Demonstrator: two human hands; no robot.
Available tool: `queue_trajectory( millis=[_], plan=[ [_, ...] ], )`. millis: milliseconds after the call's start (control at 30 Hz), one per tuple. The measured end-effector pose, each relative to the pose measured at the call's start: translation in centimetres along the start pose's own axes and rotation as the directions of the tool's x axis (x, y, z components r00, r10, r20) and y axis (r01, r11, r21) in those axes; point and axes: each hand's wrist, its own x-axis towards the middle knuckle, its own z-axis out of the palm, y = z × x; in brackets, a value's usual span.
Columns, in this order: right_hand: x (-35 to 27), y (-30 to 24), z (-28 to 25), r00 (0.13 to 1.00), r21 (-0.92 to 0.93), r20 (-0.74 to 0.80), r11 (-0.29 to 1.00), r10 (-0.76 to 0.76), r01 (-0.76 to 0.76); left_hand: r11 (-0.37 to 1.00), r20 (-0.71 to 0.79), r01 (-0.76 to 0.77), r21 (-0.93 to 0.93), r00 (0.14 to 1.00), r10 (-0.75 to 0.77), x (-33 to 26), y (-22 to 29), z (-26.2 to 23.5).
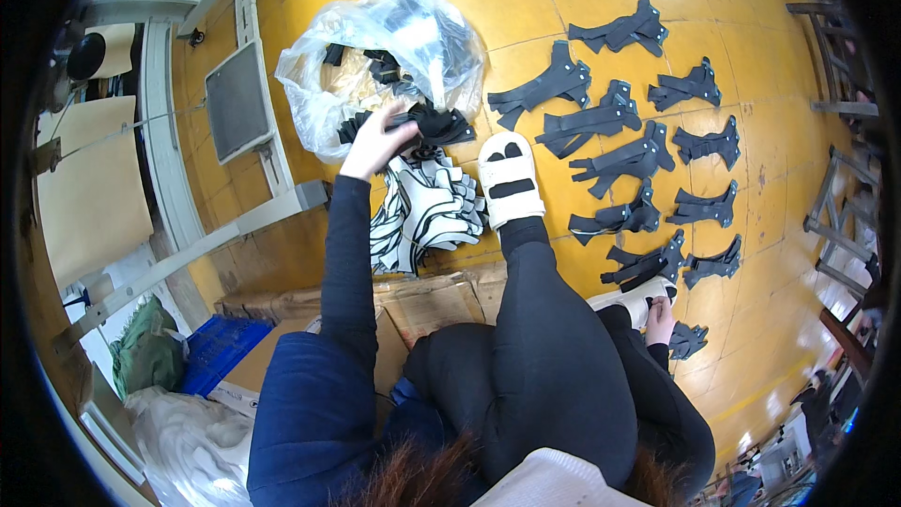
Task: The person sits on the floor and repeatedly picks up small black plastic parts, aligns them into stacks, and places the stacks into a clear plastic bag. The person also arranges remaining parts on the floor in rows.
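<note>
Seated person, legs out over yellow tiled floor [526,0]. Left hand [375,141] reaches forward, fingers closed round a bunch of flat black cut pieces [436,122] at the mouth of a crumpled clear plastic bag [375,38]. Right hand [660,322] low at the right side, resting on or pinching a small stack of the same black pieces [688,340] beside the knee; grip itself partly hidden, so cannot tell whether it is closed.

Judgement on the step: lifting a bunch out goes best with the thumb pressed across the top of the stack so the thin pieces stay aligned and do not fan out. Drawing them clear of the bag's lip before swinging across would keep the plastic from snagging.

Containers: the clear bag lies on its side, open toward the person, with more black pieces visible inside through the film. Just below it, a fanned pile of black-and-white cut pieces [427,211] lies loose on the floor, touching a white sandal [509,174]. Separate stacks of black pieces [624,164] are laid out in rows to the right. A blue plastic crate [214,347] sits lower left; contents not readable.
</note>
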Motion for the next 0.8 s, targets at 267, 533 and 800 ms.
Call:
queue_trajectory(
  millis=[267,533,800],
  plan=[
    [0.1,0.0,0.1,1.0,-0.027,0.021,1.0,0.004,-0.003,0.868,-0.056,-0.072,-0.492,0.997,0.051,11.0,5.1,3.8],
    [0.1,0.2,0.2,1.0,-0.055,0.028,0.998,-0.003,0.005,0.665,-0.289,-0.206,-0.718,0.957,-0.016,11.6,6.8,8.7],
    [0.0,0.3,-0.2,0.999,-0.062,-0.008,0.997,-0.044,0.043,0.858,-0.614,-0.212,-0.468,0.776,-0.143,13.2,-4.6,4.4]
  ],
)
